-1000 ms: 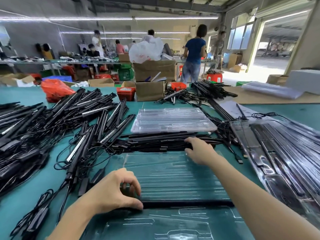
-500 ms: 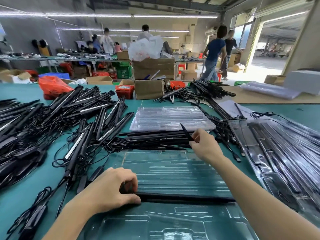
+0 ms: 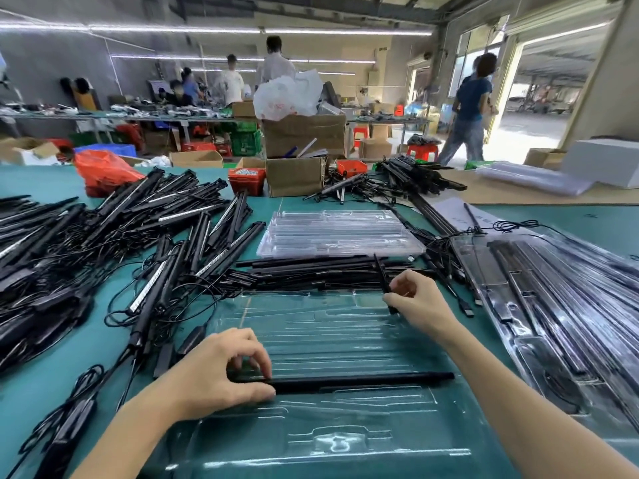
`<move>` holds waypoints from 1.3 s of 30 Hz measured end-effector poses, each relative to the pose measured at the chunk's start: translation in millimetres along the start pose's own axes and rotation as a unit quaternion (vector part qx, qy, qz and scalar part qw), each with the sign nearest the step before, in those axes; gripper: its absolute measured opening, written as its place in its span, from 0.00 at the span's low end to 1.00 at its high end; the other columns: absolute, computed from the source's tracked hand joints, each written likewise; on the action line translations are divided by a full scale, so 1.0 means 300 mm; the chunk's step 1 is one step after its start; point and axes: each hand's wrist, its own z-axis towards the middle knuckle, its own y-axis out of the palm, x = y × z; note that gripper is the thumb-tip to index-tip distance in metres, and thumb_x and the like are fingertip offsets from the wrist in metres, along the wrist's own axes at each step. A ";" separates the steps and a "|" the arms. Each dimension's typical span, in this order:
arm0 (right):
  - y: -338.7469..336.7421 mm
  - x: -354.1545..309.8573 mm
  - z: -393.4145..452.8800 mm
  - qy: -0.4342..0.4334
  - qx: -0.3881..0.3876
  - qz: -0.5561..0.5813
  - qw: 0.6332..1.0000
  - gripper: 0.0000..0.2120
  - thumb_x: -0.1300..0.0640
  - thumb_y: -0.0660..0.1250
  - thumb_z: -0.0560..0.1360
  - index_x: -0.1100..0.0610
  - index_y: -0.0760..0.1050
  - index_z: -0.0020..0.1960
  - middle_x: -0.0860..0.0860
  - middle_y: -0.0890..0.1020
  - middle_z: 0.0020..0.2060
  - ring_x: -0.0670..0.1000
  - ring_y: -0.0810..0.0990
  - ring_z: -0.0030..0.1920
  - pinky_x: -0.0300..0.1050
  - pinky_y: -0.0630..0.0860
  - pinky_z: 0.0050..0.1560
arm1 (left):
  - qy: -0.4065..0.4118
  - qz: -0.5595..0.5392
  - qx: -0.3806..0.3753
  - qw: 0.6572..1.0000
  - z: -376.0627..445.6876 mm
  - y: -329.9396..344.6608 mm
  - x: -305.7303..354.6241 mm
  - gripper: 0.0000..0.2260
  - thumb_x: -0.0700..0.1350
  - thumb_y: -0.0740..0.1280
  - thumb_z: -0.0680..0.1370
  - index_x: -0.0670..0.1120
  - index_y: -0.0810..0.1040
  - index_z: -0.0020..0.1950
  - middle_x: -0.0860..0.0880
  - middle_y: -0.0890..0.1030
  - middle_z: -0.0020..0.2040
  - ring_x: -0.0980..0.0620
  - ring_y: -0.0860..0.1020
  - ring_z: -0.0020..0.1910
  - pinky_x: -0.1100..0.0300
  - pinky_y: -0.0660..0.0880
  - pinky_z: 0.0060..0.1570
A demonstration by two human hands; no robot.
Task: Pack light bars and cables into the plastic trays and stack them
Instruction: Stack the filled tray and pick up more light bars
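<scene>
Packing in progress: left hand (image 3: 221, 371) is pinching a light bar (image 3: 345, 381) lying across the clear tray (image 3: 311, 326); right hand (image 3: 415, 299) is gripping a second bar (image 3: 382, 271) mid-length above the bar pile. Bars appear light, stiff and slender.

Bare forearms — no sleeves, no gloves

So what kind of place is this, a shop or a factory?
Most likely a small factory packing room. Heaps of black light bars cover the green table, clear plastic trays wait for filling, and cardboard boxes stand behind.
</scene>
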 end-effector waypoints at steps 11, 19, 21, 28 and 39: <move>-0.005 0.011 -0.004 -0.006 0.023 0.058 0.998 0.07 0.61 0.74 0.73 0.55 0.77 0.46 0.51 0.81 0.40 0.47 0.77 0.37 0.36 0.76 0.37 | 0.007 0.010 0.061 0.998 -0.007 0.021 -0.032 0.09 0.52 0.76 0.74 0.62 0.77 0.48 0.61 0.79 0.48 0.56 0.75 0.48 0.64 0.71 0.46; -0.016 0.007 -0.003 0.007 0.026 0.096 0.995 0.07 0.60 0.75 0.73 0.55 0.77 0.47 0.52 0.82 0.42 0.47 0.79 0.36 0.36 0.77 0.35 | -0.006 0.000 0.097 0.995 0.004 0.044 -0.063 0.08 0.46 0.74 0.76 0.58 0.78 0.45 0.63 0.78 0.49 0.57 0.74 0.50 0.66 0.69 0.49; -0.019 0.003 -0.002 0.012 0.029 0.102 0.994 0.07 0.60 0.76 0.73 0.54 0.78 0.47 0.51 0.82 0.41 0.48 0.79 0.37 0.39 0.77 0.39 | -0.002 0.000 0.096 0.995 0.005 0.043 -0.062 0.07 0.49 0.74 0.76 0.59 0.78 0.45 0.62 0.78 0.49 0.57 0.74 0.51 0.66 0.69 0.49; -0.040 -0.074 -0.031 -0.017 0.013 0.122 0.992 0.06 0.64 0.74 0.74 0.58 0.77 0.47 0.50 0.80 0.38 0.46 0.77 0.35 0.36 0.73 0.37 | 0.017 0.006 0.113 0.993 -0.001 0.043 -0.051 0.09 0.59 0.74 0.72 0.62 0.77 0.48 0.64 0.76 0.50 0.58 0.74 0.52 0.67 0.69 0.50; -0.096 -0.273 -0.143 0.001 -0.526 -0.300 0.796 0.09 0.56 0.80 0.67 0.48 0.80 0.39 0.42 0.82 0.31 0.47 0.77 0.36 0.48 0.75 0.43 | -0.033 0.024 0.049 0.998 0.024 0.008 -0.028 0.05 0.56 0.73 0.76 0.62 0.78 0.47 0.58 0.78 0.45 0.63 0.72 0.51 0.65 0.68 0.52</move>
